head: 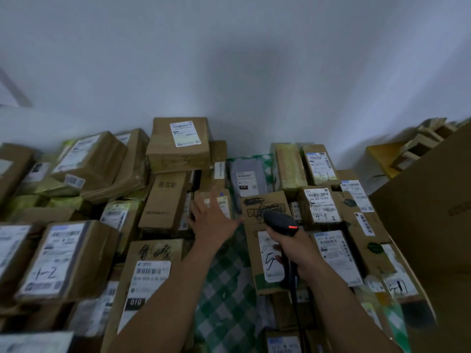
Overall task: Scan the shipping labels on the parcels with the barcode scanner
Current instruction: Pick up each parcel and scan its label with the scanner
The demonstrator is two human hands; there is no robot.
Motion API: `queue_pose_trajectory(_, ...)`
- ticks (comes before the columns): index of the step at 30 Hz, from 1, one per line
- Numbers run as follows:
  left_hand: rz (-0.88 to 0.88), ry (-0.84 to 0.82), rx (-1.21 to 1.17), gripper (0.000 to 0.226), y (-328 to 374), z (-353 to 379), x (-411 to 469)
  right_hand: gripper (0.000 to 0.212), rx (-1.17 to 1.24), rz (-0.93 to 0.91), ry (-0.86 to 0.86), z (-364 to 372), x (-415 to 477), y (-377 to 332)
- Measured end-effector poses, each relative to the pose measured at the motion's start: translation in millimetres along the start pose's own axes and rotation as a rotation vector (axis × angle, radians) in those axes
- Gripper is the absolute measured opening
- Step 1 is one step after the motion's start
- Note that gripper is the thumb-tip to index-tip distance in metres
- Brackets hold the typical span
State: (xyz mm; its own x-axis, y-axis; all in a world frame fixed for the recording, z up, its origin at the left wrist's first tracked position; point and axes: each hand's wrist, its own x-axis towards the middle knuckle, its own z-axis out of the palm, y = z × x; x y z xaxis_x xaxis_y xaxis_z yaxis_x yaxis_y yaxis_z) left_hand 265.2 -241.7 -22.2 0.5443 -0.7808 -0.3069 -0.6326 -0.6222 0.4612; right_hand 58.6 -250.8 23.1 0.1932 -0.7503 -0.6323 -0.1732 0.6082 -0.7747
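Where the heap ends at 12 o'clock, a plain pale wall [229,72] is seen, and no other part of the room is shown. Brown cardboard parcels [163,200] are stacked and tilted across the whole lower half of the view. A green-and-white checked cloth [224,289] is exposed between them from the middle down to 6 o'clock; whether a floor or a worktop lies beneath cannot be told.

More than twenty parcels can be counted, though an exact figure is prevented by blur at the edges. A white shipping label [185,133] is carried by most of them. One grey mailing bag [247,179] is lodged among the boxes just above centre, and one large plain carton [433,225] is stood at 3 o'clock.

One scanner [280,221], black with a red light lit on its head, is gripped by its handle in the right hand [297,247], over a scribbled-on parcel [265,207]. The left hand [212,220] is held flat with fingers spread wide and nothing in it, above a small labelled parcel [224,200]; contact cannot be judged. From the left hand, the scanner is found at 3 o'clock, near but apart.
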Motion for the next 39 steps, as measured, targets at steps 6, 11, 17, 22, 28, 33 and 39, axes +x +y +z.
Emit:
queue_pose_trajectory(6,0.01,0.12,-0.122,0.123,-7,6,-21,0.024,0.016,-0.048,-0.012,1,-37,4)
queue_pose_trajectory(11,0.13,0.266,-0.38,0.123,-3,-16,-66,0.025,0.009,-0.132,0.007,-2,-70,8)
queue_pose_trajectory(17,0.411,0.212,-0.63,0.106,5,-34,-174,0.04,0.16,-0.286,0.084,-3,-118,15)
queue_pose_trajectory(22,0.481,0.183,-0.658,0.11,3,-14,-219,0.055,0.179,-0.459,0.146,-9,-152,31)
queue_pose_trajectory(28,0.447,-0.034,-0.887,0.097,-1,-26,-241,0.062,0.263,-0.417,0.181,-27,-167,44)
queue_pose_trajectory(33,0.21,-0.379,-1.119,0.066,-9,-45,-222,0.063,0.274,-0.399,0.088,-38,-180,43)
queue_pose_trajectory(39,0.184,-0.392,-1.144,0.088,-10,-46,-223,0.051,0.149,-0.473,0.147,-38,-190,35)
